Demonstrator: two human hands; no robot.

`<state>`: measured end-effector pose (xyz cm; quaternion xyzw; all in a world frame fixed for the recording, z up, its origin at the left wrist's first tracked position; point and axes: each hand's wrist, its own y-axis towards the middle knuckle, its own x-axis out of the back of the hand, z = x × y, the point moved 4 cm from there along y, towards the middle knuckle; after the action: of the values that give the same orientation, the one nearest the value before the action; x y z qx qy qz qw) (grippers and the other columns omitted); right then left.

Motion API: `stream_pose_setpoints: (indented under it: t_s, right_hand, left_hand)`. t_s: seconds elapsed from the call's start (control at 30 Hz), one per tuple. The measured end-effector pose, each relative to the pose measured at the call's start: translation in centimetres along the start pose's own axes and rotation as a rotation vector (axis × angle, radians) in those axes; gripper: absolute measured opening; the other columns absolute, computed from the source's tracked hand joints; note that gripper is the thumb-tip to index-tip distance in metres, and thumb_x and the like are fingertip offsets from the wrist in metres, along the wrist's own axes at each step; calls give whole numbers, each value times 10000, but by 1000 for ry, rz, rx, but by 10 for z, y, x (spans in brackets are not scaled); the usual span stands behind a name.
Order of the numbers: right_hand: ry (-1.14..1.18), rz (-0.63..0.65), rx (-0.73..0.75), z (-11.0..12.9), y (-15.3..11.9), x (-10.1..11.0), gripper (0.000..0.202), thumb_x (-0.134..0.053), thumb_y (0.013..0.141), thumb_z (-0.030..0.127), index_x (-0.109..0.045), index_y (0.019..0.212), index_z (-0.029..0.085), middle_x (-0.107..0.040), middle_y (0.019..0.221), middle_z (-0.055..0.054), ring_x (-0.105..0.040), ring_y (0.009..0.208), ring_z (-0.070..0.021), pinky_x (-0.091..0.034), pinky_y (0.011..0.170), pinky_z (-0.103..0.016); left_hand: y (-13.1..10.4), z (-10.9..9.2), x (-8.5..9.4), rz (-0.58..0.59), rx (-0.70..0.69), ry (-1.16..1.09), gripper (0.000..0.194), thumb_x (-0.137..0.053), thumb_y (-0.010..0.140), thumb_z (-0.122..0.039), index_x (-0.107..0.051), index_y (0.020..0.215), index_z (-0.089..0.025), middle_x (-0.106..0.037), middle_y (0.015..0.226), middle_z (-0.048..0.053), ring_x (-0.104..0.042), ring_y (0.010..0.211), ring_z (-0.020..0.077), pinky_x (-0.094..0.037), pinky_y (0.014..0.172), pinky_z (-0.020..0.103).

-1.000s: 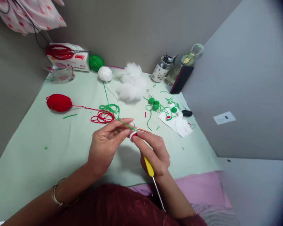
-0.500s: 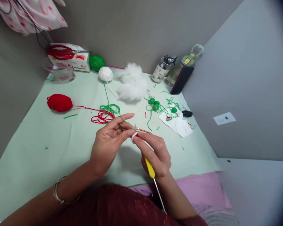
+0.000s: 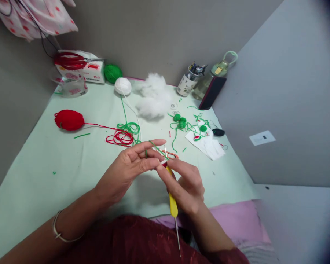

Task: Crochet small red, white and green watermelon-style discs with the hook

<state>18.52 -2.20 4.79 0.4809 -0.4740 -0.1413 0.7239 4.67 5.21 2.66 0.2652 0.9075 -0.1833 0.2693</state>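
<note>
My left hand [image 3: 123, 170] pinches a small red-and-white crocheted piece [image 3: 163, 163] between thumb and fingers. Green yarn [image 3: 156, 147] runs over its raised index finger down to the piece. In my right hand [image 3: 188, 183] is a crochet hook [image 3: 173, 205] with a yellow handle; its slim metal end shows above the piece, and another metal shaft extends below the handle. My right thumb and index fingertip are close against the piece, partly hiding it. Behind the fingertips shows an orange-edged object [image 3: 174, 155], mostly covered.
Loose red yarn [image 3: 119, 138] and green yarn [image 3: 129, 128] lie beyond my left hand, near a red yarn ball [image 3: 69, 120]. White stuffing [image 3: 154, 97], a white yarn ball [image 3: 123, 86] and a pen cup [image 3: 187, 83] stand behind. Small green crocheted balls [image 3: 182, 123] and tissue [image 3: 209, 143] lie right.
Both hands have shifted slightly right and down with the piece. The hook now stands more upright, its metal end showing above the piece. My left index finger reaches further right.
</note>
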Motion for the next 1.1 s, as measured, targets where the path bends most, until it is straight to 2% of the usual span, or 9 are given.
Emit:
stream_pose_setpoints:
  t_s: [0.23,0.37,0.47,0.6,0.7,0.8,0.9,1.0,1.1]
  right_hand:
    - [33,-59,108,-5,5,1,143,-616,962,78,-731,1034,125,-674,1062,-87,-712,981,-197,-672,844,-317]
    - [62,-60,71,-9,2,-3,172,-627,959,76,-729,1076,147,-696,1049,-79,-723,976,-191,-668,843,-325]
    - [135,-91,15,-14,-3,-8,275,-639,942,36,-734,1177,144,-707,1057,-80,-739,982,-186,-667,855,-314]
    - [247,-78,-106,-20,-6,-16,445,-658,938,40,-705,1332,242,-747,1111,-73,-767,999,-200,-674,835,-332]
    - [361,-77,-221,-24,-3,-15,358,-622,993,127,-713,1289,308,-786,1098,-47,-785,957,-195,-681,795,-358]
    - [508,-46,-364,-28,2,-11,243,-592,1008,151,-748,1154,266,-805,1006,-44,-780,926,-199,-672,795,-377]
    - [691,-62,-543,-35,3,-10,172,-591,1010,185,-754,1035,237,-768,880,-35,-743,826,-191,-648,750,-372]
    - [896,-70,-687,-39,1,-17,166,-587,1020,265,-739,969,224,-720,842,-34,-688,697,-166,-610,631,-335]
    - [866,-82,-710,-36,2,-22,131,-637,999,252,-764,974,233,-739,892,-41,-707,806,-175,-610,688,-327]
  left_hand:
    - [1,5,-1,-2,2,-8,390,-895,821,-274,-810,1199,-327,-708,897,-31,-650,857,104,-509,855,217]
    - [1,6,-1,-30,-19,-7,441,-893,820,-238,-784,1241,-307,-692,894,-30,-644,865,111,-508,864,228]
    - [1,8,0,-53,14,-43,456,-863,852,-251,-751,1294,-274,-682,879,-27,-633,841,115,-505,852,239]
    - [2,14,1,-34,134,-113,508,-847,860,-308,-718,1345,-229,-712,906,11,-638,871,155,-500,889,293]
    - [4,16,2,-24,181,-133,485,-828,870,-304,-726,1336,-216,-741,983,47,-649,932,181,-496,906,310]
    - [5,12,7,-73,127,-95,433,-835,861,-271,-761,1286,-230,-711,907,14,-613,843,143,-483,828,260]
    - [3,7,12,-144,7,1,386,-850,848,-253,-795,1230,-257,-650,828,-24,-558,760,111,-456,755,226]
    - [0,6,12,-164,-67,98,363,-844,858,-273,-803,1218,-280,-654,859,-17,-575,799,125,-472,775,236]
    - [-2,9,8,-167,-87,147,354,-832,871,-281,-799,1224,-292,-661,883,-15,-602,854,138,-502,838,256]
